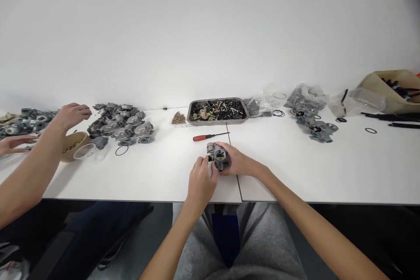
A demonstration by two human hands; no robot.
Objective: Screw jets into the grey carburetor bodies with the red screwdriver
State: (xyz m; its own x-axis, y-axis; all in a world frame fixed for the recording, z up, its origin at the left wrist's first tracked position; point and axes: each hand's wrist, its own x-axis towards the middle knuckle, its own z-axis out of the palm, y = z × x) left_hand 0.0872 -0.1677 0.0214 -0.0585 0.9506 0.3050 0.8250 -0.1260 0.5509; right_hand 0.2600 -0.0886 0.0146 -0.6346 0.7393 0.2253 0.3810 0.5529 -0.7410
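White table [328, 170]: metal tray [246, 119], red-handled screwdriver [201, 138], metal parts [123, 124].

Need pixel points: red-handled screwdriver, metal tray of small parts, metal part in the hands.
red-handled screwdriver [204, 138]: head view, on the red handle
metal tray [218, 123]: head view, on the near rim
metal part [217, 148]: head view, on its upper body

Right hand [238, 160] steadies metal carburetor-like part [219, 155]; left hand [201, 179] fingers at its side. Red-handled screwdriver [205, 137] lies beyond, near tray [247, 118] of small black and brass-coloured pieces [218, 110].
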